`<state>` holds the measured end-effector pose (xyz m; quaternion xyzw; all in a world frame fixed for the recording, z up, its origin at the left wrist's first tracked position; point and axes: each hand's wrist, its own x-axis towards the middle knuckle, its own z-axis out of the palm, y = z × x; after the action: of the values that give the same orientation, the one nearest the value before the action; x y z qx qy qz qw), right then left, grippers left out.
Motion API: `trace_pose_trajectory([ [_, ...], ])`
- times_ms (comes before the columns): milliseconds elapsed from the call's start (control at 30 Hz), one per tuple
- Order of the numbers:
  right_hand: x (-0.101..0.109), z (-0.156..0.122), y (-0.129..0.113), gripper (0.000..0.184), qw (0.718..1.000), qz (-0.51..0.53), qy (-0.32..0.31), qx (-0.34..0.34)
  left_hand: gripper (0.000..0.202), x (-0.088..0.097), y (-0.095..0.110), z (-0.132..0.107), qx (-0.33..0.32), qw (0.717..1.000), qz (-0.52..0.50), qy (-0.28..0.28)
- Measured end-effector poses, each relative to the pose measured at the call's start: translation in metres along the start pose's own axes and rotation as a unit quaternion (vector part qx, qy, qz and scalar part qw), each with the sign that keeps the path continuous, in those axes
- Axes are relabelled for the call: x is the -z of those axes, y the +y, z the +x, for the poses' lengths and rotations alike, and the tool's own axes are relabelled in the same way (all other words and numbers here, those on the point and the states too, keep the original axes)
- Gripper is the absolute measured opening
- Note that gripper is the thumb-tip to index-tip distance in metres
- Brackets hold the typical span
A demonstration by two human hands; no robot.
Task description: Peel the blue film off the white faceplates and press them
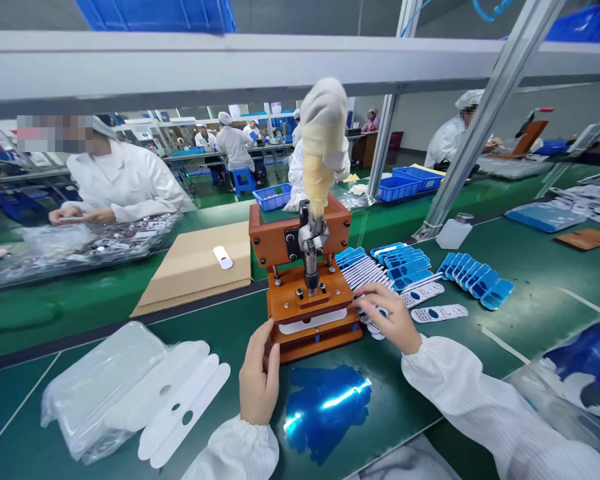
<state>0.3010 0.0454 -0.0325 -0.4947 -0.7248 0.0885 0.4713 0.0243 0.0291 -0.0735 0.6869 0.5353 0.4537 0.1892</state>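
An orange-brown toggle press (305, 277) stands in front of me, its upright lever (324, 133) wrapped in pale cloth and tape. A white oblong panel (313, 322) with a dark hole lies between the press plates. At the press's left edge is my left hand (259, 373), index finger and thumb apart, other fingers curled and partly hidden. My right hand (391, 317) reaches to the right edge, fingers stretched out beside the panel's end, over some printed white pieces. Whether either hand touches the panel is hard to see. Blue film (327, 410) lies before the press.
Loose white panels (185, 410) lie left beside a plastic-wrapped stack (105, 380). Rows of blue-filmed pieces (403, 263) and printed white strips (439, 313) lie right. A cardboard sheet (195, 267), a small bottle (454, 232) and a metal post (485, 127) stand behind. Co-workers sit beyond.
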Motion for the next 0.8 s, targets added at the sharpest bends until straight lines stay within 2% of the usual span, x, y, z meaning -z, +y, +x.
trace_pose_trajectory([
  [67, 0.009, 0.031, -0.026, 0.028, 0.992, 0.053, 0.118, 0.000, 0.040, 0.003, -0.002, -0.001, 0.030, 0.999, -0.036, 0.015],
  [100, 0.015, 0.050, -0.044, 0.024, 0.984, 0.071, 0.161, 0.018, 0.039, 0.004, -0.002, -0.001, 0.047, 0.997, -0.051, 0.027],
  [133, 0.021, 0.070, -0.065, 0.024, 0.977, 0.101, 0.179, 0.050, 0.039, 0.006, -0.002, -0.001, 0.065, 0.995, -0.065, 0.040],
  [200, 0.033, 0.106, -0.108, 0.042, 0.969, 0.154, 0.148, 0.123, 0.038, 0.007, -0.001, 0.000, 0.092, 0.991, -0.085, 0.054],
  [233, 0.036, 0.120, -0.127, 0.045, 0.965, 0.165, 0.137, 0.153, 0.038, 0.008, 0.000, 0.001, 0.099, 0.989, -0.091, 0.056],
  [333, 0.028, 0.130, -0.161, 0.039, 0.953, 0.204, 0.120, 0.190, 0.036, 0.007, -0.002, 0.001, 0.098, 0.989, -0.093, 0.057],
  [400, 0.011, 0.115, -0.163, 0.025, 0.939, 0.220, 0.122, 0.235, 0.033, 0.007, -0.004, 0.000, 0.085, 0.991, -0.089, 0.056],
  [500, -0.007, 0.094, -0.154, 0.037, 0.916, 0.205, 0.152, 0.311, 0.027, 0.006, -0.007, -0.002, 0.049, 0.995, -0.075, 0.054],
  [567, -0.003, 0.096, -0.156, 0.034, 0.917, 0.206, 0.150, 0.306, 0.022, 0.006, -0.007, -0.002, 0.022, 0.996, -0.057, 0.062],
  [633, 0.011, 0.119, -0.163, 0.026, 0.934, 0.213, 0.106, 0.265, 0.019, 0.006, -0.003, 0.000, -0.015, 0.997, -0.021, 0.079],
  [700, 0.024, 0.159, -0.165, 0.040, 0.950, 0.204, 0.054, 0.231, 0.020, 0.006, 0.003, 0.007, -0.064, 0.993, 0.044, 0.084],
  [767, 0.029, 0.204, -0.155, 0.053, 0.960, 0.176, 0.044, 0.213, 0.023, 0.003, 0.011, 0.017, -0.110, 0.984, 0.127, 0.052],
  [800, 0.028, 0.222, -0.145, 0.057, 0.971, 0.146, 0.052, 0.183, 0.025, 0.001, 0.016, 0.022, -0.125, 0.978, 0.164, 0.023],
])
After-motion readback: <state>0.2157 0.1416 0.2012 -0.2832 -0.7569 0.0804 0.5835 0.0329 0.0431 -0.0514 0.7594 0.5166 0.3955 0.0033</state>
